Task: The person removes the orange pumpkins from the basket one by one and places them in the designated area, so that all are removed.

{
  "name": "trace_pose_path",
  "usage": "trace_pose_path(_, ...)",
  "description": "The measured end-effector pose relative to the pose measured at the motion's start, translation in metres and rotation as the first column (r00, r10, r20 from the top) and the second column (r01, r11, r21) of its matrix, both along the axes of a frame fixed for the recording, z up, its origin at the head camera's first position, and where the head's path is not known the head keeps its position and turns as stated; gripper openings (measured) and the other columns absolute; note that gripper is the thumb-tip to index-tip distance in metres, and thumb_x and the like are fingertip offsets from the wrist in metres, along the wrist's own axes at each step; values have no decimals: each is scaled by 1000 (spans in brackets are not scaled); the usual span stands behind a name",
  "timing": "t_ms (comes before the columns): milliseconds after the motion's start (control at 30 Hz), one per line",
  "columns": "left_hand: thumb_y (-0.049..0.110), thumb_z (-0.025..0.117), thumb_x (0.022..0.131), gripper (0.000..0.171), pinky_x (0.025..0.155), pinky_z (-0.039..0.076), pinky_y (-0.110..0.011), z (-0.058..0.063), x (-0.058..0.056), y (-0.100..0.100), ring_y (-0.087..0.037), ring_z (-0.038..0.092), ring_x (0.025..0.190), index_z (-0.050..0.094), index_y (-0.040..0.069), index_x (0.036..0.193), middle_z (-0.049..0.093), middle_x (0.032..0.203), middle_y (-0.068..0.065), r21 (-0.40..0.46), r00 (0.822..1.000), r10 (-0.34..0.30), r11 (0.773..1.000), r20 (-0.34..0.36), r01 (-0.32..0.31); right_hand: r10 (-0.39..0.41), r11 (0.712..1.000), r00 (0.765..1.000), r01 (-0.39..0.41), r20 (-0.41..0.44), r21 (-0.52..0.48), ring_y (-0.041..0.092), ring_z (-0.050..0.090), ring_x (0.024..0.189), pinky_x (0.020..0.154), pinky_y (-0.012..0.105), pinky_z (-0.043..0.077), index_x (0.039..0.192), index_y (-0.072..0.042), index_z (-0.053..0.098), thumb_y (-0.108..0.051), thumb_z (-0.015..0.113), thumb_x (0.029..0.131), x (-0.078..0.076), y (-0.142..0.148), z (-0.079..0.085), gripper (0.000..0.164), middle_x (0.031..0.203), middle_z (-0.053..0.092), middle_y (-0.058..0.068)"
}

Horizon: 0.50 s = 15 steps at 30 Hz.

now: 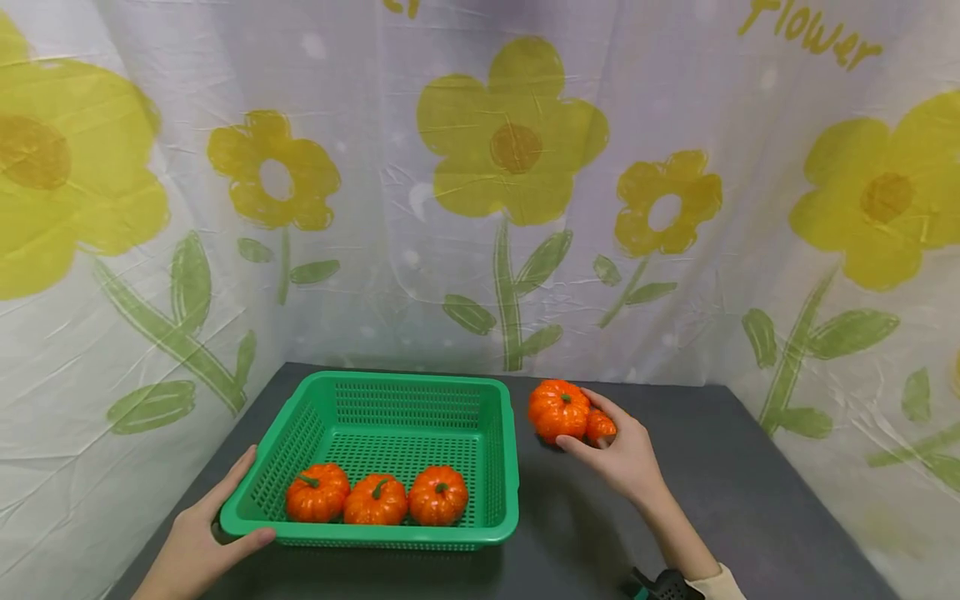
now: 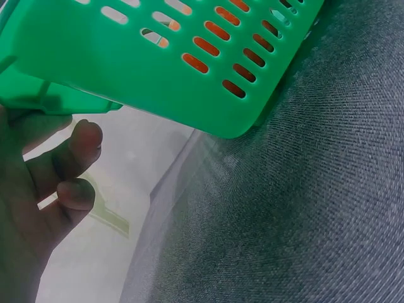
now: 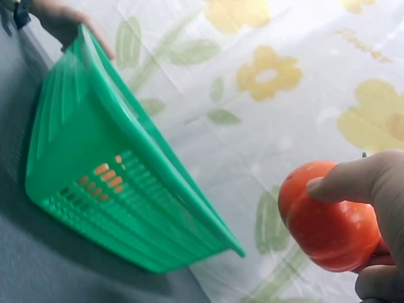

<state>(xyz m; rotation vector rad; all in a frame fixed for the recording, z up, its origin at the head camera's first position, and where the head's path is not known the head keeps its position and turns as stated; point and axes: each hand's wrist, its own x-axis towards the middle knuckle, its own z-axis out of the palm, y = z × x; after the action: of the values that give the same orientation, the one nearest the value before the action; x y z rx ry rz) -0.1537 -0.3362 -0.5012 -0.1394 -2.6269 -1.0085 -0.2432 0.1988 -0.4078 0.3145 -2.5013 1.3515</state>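
Basket (image 1: 390, 534) stood by the table's (image 1: 735, 500) left edge, its near-left corner clamped by your left hand (image 1: 197, 537), probably to steady it. Near the far edge, your right hand (image 1: 628, 461) pinched a pumpkin (image 1: 557, 412) from both sides, seemingly for balance; a second pumpkin (image 1: 600, 426) showed beside it. Three pumpkins (image 1: 377, 502) lined the basket's near wall inside.

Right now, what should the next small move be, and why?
Probably ease the held pumpkin leftward over the green basket. The right hand grips it just outside the right wall, three pumpkins lie along the near side with bare floor behind them, and the left hand holds the near left corner.
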Motion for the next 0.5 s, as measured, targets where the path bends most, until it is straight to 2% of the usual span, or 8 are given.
trace_pose_path(33,31,88,89,104,84,34,-3,0,0,0,34,20,120,23,38,170,22,155,44,-1,1000,1,1000,1,-1,-10,1000,1000,10,4,2,22,68,90,78,35,61,152,-9,58,-27,92,85,0,4,0,76,143,64,19)
trace_pose_path(67,31,88,89,104,84,34,-3,0,0,0,33,20,120,23,38,170,23,157,42,-2,1000,2,1000,3,-2,-19,1000,1000,19,9,3,21,67,82,74,34,61,152,-9,58,-27,91,86,0,8,0,76,145,63,20)
trace_pose_path(167,32,87,89,104,84,35,-5,0,0,0,32,21,121,23,38,170,24,159,39,-11,1000,7,1000,8,-7,-48,999,999,48,13,14,18,64,81,70,24,56,152,-9,58,-29,90,87,0,20,0,76,147,62,19)
trace_pose_path(200,33,87,89,104,84,36,-5,0,-1,0,31,22,121,23,38,170,24,159,39,-14,1000,9,1000,12,-8,-54,998,998,53,12,14,17,60,70,66,22,54,152,-9,57,-30,90,87,0,24,0,76,147,61,20)
trace_pose_path(300,33,87,90,103,84,37,-7,-1,0,-1,30,22,122,22,38,170,22,155,44,-18,1000,10,1000,16,-10,-70,998,997,70,22,8,18,63,68,65,21,54,153,-7,56,-30,90,88,-1,36,-1,77,149,60,20)
trace_pose_path(400,33,87,89,103,84,37,-6,-1,0,-1,31,22,122,23,39,170,21,152,47,-17,1000,10,1000,15,-10,-88,996,995,87,49,11,12,38,43,50,23,43,155,-6,52,-31,89,89,-3,48,-2,80,153,56,22)
trace_pose_path(500,33,87,89,104,84,37,-6,-1,1,-1,31,21,121,23,39,170,20,150,48,-17,1000,12,1000,13,-12,-112,994,992,111,57,23,7,29,43,46,25,35,157,-6,50,-33,88,90,-6,57,-2,81,153,55,21)
